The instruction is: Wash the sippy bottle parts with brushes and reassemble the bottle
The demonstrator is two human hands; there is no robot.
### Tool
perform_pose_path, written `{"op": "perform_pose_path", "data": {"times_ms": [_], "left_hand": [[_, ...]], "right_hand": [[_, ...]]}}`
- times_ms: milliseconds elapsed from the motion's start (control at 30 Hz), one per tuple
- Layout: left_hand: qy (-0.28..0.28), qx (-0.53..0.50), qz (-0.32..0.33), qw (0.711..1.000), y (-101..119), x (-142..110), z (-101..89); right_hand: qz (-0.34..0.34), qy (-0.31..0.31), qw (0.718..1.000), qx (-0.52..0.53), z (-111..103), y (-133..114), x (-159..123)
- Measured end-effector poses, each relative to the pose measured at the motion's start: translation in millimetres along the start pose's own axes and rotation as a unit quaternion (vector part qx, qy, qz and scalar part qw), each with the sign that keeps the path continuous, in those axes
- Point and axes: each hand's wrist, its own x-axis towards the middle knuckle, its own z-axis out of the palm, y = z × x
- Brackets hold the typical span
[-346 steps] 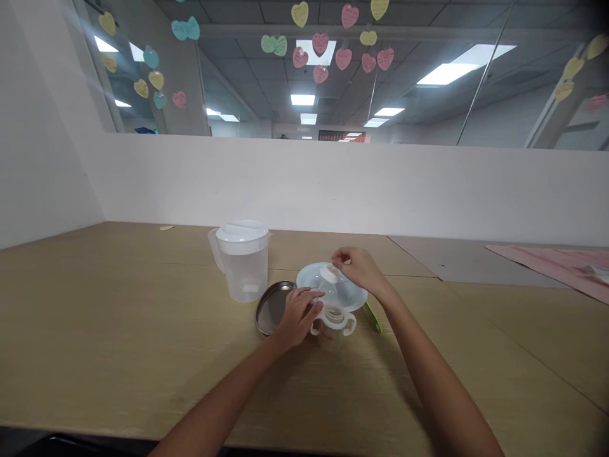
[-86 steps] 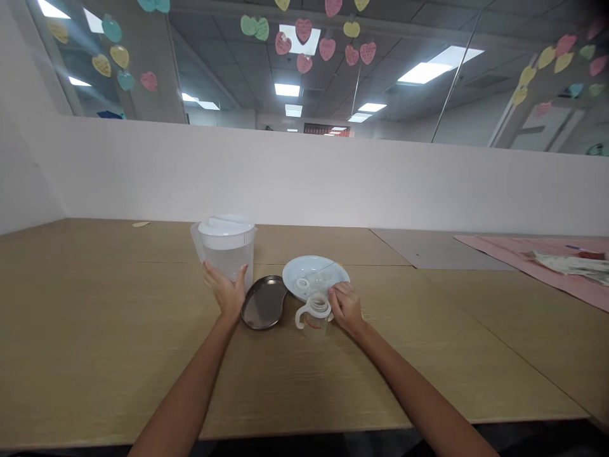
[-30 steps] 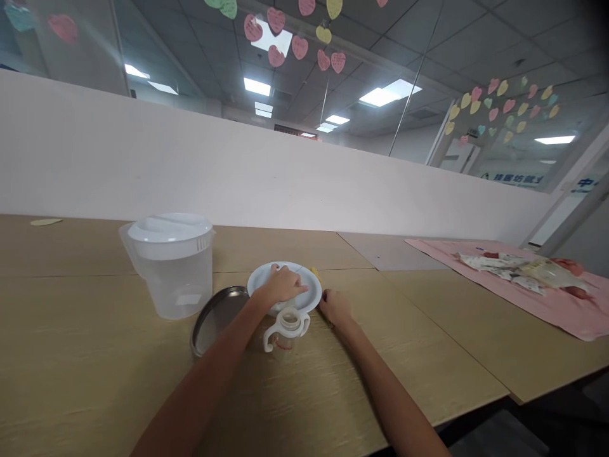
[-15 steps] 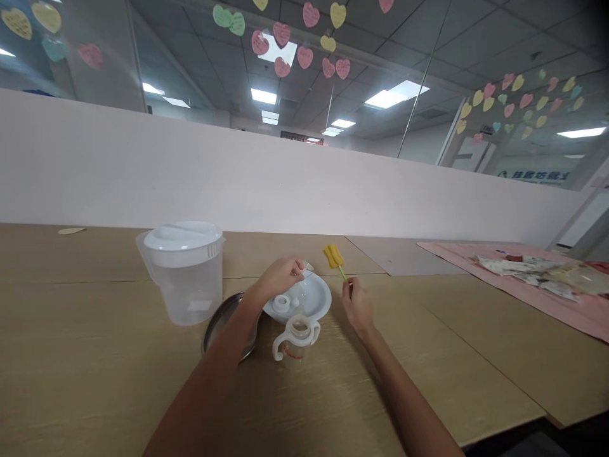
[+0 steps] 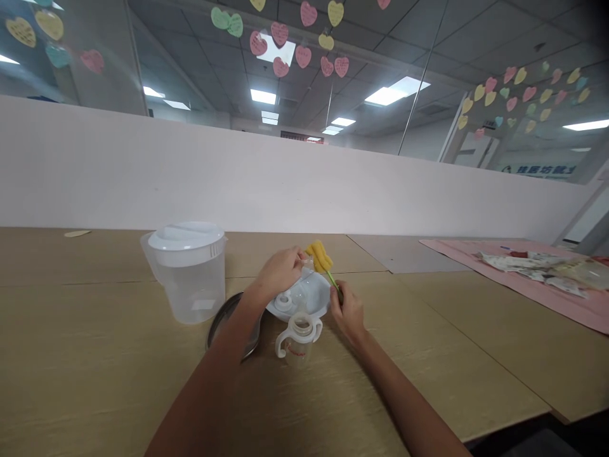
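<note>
Two hands meet over a pale blue-white shallow bowl [image 5: 321, 296] as I look down through the head camera. The right hand [image 5: 349, 310] pinches the thin green handle of a yellow sponge-headed brush [image 5: 320, 255], its fingertips closed around the stem; that leaves the soft head free and, I judge, gives me good control of its angle. The brush is tilted, head up and towards the left hand [image 5: 280, 271], above the far side of the bowl. There, thumb and fingers press together on a small clear piece [image 5: 308, 261], probably because something so light would slide about unless held. The sponge lies right at it in my view, though I cannot tell whether it touches the outside or sits within. Inside the bowl rest a white plastic ring [image 5: 283, 301] and a clear rounded part; the raised rim likely keeps such small parts from rolling off. Just in front stands an upright clear bottle with two white side handles and red markings [image 5: 297, 349], its mouth uncovered and facing up, within easy reach of both hands. A curved shiny metal tray [image 5: 222, 318] sits to the left, partly hidden behind the left forearm, with a tall translucent pitcher under a white lid [image 5: 196, 279] beyond it, perhaps set back so that its bulk leaves the hands room on the wood-toned tabletop [image 5: 114, 362].
</note>
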Motion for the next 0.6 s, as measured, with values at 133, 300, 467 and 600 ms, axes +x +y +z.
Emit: {"op": "perform_pose_path", "data": {"times_ms": [133, 300, 467, 600], "left_hand": [[0.043, -0.039, -0.003, 0.998, -7.6, 5.8, 4.6], [0.060, -0.303, -0.108, 0.945, -11.1, 11.1, 7.4], [0.027, -0.477, -0.143, 0.867, -7.0, 8.6, 6.0], [0.000, -0.499, -0.136, 0.856, -4.9, 7.5, 5.0]], "right_hand": [[0.027, 0.029, 0.999, -0.002, -0.9, 2.6, 2.6], [-0.018, 0.071, 0.997, 0.010, 0.2, 6.1, 0.7], [-0.097, 0.064, 0.993, 0.008, 2.1, 8.1, -0.6], [-0.128, 0.041, 0.991, 0.011, 1.7, 7.4, 0.0]]}}
